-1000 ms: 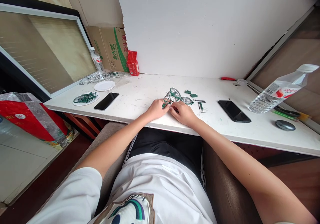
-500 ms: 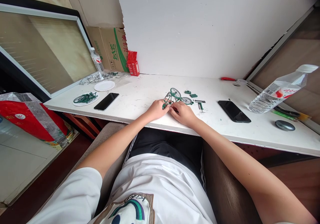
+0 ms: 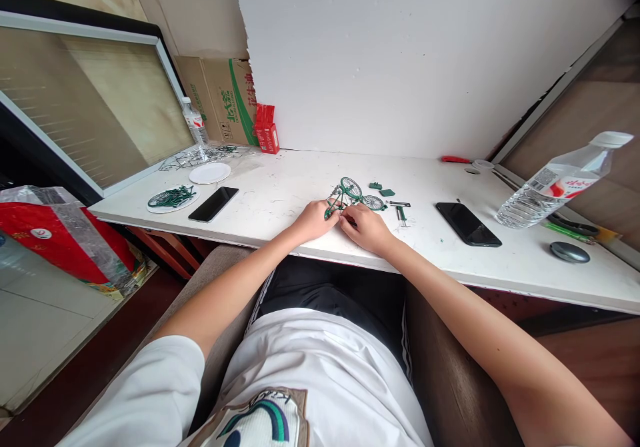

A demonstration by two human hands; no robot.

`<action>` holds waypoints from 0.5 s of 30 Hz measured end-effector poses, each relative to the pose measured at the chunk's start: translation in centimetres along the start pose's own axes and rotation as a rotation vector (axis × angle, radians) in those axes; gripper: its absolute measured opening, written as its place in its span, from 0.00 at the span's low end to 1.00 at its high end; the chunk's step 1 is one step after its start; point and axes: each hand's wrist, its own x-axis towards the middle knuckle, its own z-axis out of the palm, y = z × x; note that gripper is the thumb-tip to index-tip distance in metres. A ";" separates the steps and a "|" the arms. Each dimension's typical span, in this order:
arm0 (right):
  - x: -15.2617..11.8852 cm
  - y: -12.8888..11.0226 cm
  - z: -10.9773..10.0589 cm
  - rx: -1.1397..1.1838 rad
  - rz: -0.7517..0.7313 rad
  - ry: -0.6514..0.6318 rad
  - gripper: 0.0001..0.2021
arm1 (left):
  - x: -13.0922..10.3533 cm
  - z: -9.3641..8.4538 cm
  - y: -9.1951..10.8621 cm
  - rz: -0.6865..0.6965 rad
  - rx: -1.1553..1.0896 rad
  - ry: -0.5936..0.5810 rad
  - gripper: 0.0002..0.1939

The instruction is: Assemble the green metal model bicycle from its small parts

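Observation:
A small green model bicycle (image 3: 351,188) with spoked wheels lies tilted on the white table (image 3: 280,174), between and just beyond my hands. My left hand (image 3: 318,220) is closed on its near left part. My right hand (image 3: 367,227) rests close beside, fingers curled at the frame's near edge; what its fingertips pinch is too small to make out. Flat green pieces (image 3: 387,192) lie behind the bicycle, and thin green and black parts (image 3: 401,216) lie to the right of my right hand.
At left are a phone (image 3: 214,204), a plate of green parts (image 3: 173,198), a white plate (image 3: 209,172) and a red box (image 3: 267,138). On the right sit another phone (image 3: 468,223), a large water bottle (image 3: 563,180) and a dark oval object (image 3: 570,252).
The view has shifted very slightly. Both hands and the bicycle stay practically as they were.

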 end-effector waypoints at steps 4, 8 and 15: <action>0.0 -0.1 -0.1 0.006 -0.004 0.002 0.14 | 0.0 0.0 0.1 -0.003 -0.016 0.004 0.08; 0.0 -0.1 -0.1 0.010 0.001 0.010 0.14 | 0.0 0.0 0.0 -0.009 -0.015 -0.001 0.08; 0.0 -0.2 -0.1 0.010 0.023 0.014 0.13 | 0.0 0.1 -0.2 -0.008 -0.049 0.016 0.08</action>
